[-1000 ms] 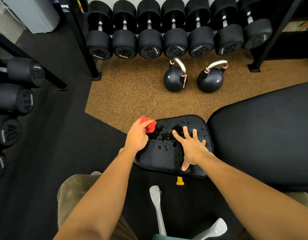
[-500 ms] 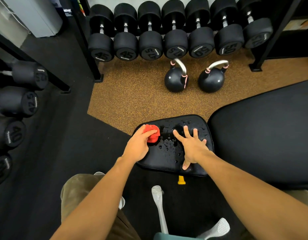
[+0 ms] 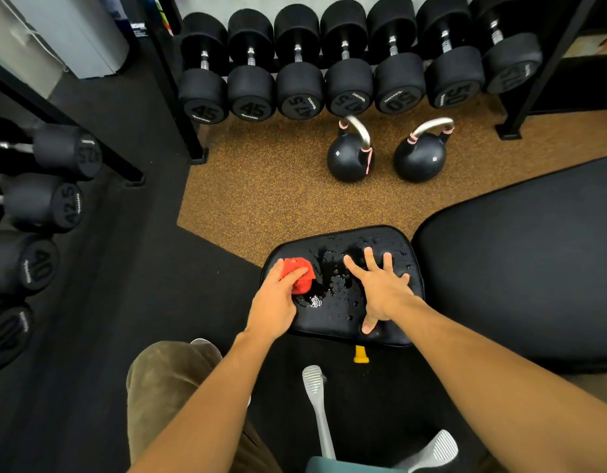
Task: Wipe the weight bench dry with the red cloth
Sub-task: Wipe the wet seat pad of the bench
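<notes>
The black seat pad (image 3: 339, 332) of the weight bench lies in front of me, with water drops across its middle and far side. My left hand (image 3: 278, 302) presses a bunched red cloth (image 3: 300, 274) onto the pad's left part. A wet smear sits just right of the cloth. My right hand (image 3: 380, 288) rests flat on the pad's right part, fingers spread, holding nothing. The larger black back pad (image 3: 520, 268) lies to the right.
Two kettlebells (image 3: 349, 155) (image 3: 421, 155) stand on the brown floor beyond the pad. A rack of dumbbells (image 3: 346, 80) runs along the back, another rack (image 3: 39, 199) on the left. A yellow knob (image 3: 361, 355) and grey bench legs (image 3: 317, 404) sit below the pad.
My left hand has dragged the red cloth from the pad's far left corner toward me, leaving a smear. My right hand has stayed flat on the pad.
</notes>
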The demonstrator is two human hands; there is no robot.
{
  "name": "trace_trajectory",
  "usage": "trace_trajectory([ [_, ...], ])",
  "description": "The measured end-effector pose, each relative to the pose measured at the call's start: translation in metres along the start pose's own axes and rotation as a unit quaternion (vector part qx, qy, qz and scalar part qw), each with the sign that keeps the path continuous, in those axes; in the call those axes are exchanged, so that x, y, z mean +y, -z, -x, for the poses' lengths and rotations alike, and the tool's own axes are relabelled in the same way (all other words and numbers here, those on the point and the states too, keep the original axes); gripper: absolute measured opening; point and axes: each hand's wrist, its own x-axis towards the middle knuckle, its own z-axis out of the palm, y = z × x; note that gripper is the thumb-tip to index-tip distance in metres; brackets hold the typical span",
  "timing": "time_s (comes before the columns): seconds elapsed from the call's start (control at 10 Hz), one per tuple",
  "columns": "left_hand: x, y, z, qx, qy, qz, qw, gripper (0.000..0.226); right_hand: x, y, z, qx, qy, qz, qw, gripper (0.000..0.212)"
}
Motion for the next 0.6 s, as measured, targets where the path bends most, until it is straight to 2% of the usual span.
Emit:
trace_trajectory([
  [0.1,0.004,-0.029,0.004,0.007,0.004,-0.017,1.0,0.073,-0.001,-0.001,0.0,0.0,-0.002,0.003,1.0,0.154],
  [0.2,0.025,-0.033,0.029,-0.045,-0.049,-0.022,0.998,0.074,-0.001,0.0,0.001,0.0,-0.004,0.014,1.0,0.154],
  [0.4,0.016,0.007,0.05,-0.078,-0.089,-0.047,0.992,0.071,0.0,0.0,0.0,0.002,0.0,0.014,1.0,0.154],
  [0.6,-0.005,0.009,0.002,-0.007,0.025,0.003,1.0,0.08,-0.001,0.002,0.0,-0.003,-0.007,0.01,1.0,0.153],
])
